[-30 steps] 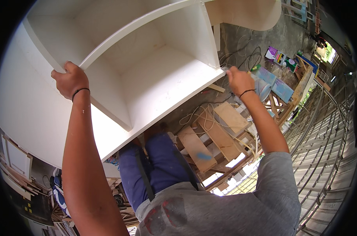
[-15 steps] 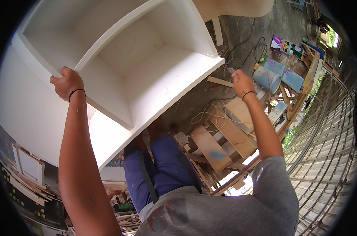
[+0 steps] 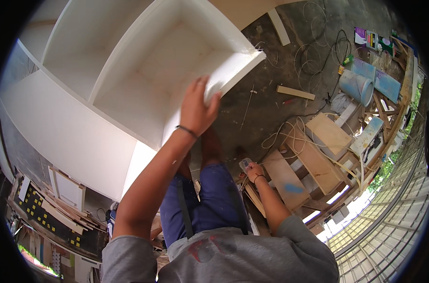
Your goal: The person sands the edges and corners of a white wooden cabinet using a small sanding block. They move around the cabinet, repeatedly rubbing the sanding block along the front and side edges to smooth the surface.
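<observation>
A white open cabinet (image 3: 127, 73), divided into compartments, fills the upper left and tilts across my front. My left hand (image 3: 199, 107) is open over its near right panel, thumb apart from the fingers. Whether the palm touches the panel I cannot tell. Low beside my right leg, my right hand (image 3: 255, 171) is closed around a small pale grey object (image 3: 245, 164). Its kind is not clear, and the fingers cover part of it. Some frayed strands (image 3: 259, 46) stick out at the cabinet's right corner.
Wooden boards (image 3: 285, 179) lie to the right, with a pale hose (image 3: 297, 134) looped over them. A paint-stained bucket (image 3: 356, 87), dark cables (image 3: 339, 45) and a wood strip (image 3: 295, 92) are on the floor farther off. Stacked timber (image 3: 65, 212) sits at the lower left.
My left hand has let go of the cabinet's divider edge and moved right, over the near panel. My right hand has dropped from beside the cabinet's corner toward my leg, still holding the small object.
</observation>
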`<state>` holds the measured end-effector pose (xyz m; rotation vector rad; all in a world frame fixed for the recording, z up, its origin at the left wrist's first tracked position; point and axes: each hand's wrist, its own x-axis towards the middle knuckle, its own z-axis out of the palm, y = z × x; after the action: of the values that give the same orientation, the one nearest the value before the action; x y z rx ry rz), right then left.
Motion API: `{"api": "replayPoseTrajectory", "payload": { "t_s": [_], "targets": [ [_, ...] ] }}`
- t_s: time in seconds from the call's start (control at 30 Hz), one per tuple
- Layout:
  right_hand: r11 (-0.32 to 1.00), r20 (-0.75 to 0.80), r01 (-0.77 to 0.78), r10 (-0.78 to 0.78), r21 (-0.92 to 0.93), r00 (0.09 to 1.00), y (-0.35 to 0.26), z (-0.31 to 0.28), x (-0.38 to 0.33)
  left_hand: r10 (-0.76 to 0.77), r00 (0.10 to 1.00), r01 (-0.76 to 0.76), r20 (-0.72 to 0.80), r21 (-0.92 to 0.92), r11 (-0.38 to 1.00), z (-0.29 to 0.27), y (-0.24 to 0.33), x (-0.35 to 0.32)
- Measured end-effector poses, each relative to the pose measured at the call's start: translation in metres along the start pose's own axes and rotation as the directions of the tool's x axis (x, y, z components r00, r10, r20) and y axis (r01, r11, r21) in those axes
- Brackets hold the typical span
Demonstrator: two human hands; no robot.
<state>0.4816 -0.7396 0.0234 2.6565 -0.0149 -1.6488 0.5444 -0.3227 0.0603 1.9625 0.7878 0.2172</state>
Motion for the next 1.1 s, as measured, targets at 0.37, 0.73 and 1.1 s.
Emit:
{"api": "replayPoseTrajectory", "payload": {
  "t_s": [0.37, 0.73, 1.1],
  "targets": [
    [0.799, -0.128, 0.158, -0.103, 0.58, 0.986, -0.038, -0.013, 0.023, 0.238, 0.969, -0.245, 0.066, 0.369, 0.897, 0.063, 0.05, 0.063],
    [0.551, -0.143, 0.063, 0.104, 0.832, 0.984, -0.021, -0.011, 0.015, 0.263, 0.946, -0.323, 0.19, 0.488, 0.811, 0.05, 0.053, 0.055],
    [0.366, -0.048, 0.045, -0.002, 0.93, 0.999, -0.044, -0.022, 0.009, -0.072, 0.953, 0.023, 0.294, 0.167, 0.986, 0.041, 0.038, 0.076]
  ]
}}
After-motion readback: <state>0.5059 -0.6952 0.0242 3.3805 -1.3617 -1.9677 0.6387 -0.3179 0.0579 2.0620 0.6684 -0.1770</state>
